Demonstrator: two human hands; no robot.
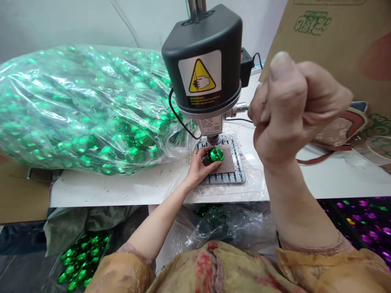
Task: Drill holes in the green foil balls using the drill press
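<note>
Under the chuck of a black bench drill press, my left hand has its thumb and fingers closed round a shiny green faceted ball. The ball rests on a brown board laid over the slotted metal base. A dark hole shows in the ball's top, right below the chuck. Raised at the right of the machine, my right hand makes a fist round the end of the feed lever; the grip itself is hidden by the fingers.
A big clear plastic bag full of green balls lies on the white table at left. Dark shavings surround the base. At right are a cardboard box and a brown-strapped bag. More green balls sit below, lower left.
</note>
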